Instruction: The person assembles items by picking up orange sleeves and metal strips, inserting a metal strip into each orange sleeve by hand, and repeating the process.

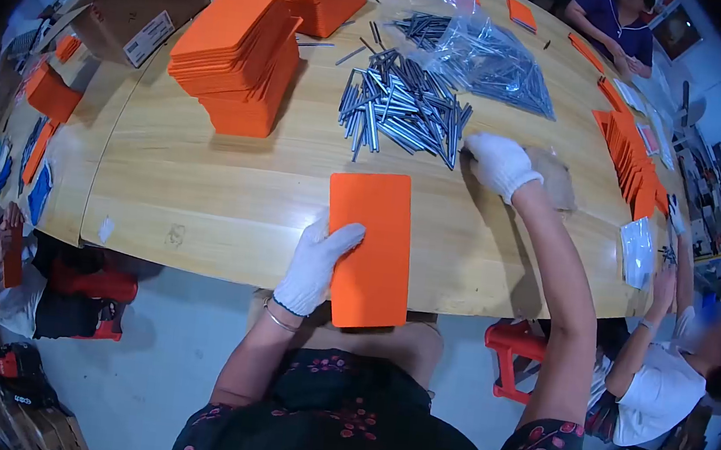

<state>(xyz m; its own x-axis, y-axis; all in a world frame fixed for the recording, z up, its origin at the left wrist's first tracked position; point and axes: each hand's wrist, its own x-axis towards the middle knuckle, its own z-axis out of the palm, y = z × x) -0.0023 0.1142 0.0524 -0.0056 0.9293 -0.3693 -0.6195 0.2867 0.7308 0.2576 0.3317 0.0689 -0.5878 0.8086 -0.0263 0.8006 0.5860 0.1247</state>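
Observation:
My left hand [316, 260], in a white knit glove, grips an orange rectangular sheet with rounded corners [375, 253] by its left edge, thumb across the front. The sheet is held up at the table's front edge, over my lap. My right hand [500, 164], also gloved, reaches to the right edge of a loose pile of thin metal rods [403, 111]. Its fingers are curled downward, and their tips are partly hidden, so I cannot make out what is between them. Behind the pile lies a clear plastic bag [496, 59] with more rods in it.
Tall stacks of orange sheets [231, 36] stand left of the rods, beside an open cardboard box [142, 4]. More orange sheets [631, 161] lie fanned along the right side of the wooden table [205, 200]. Other people sit left, right and at the far right.

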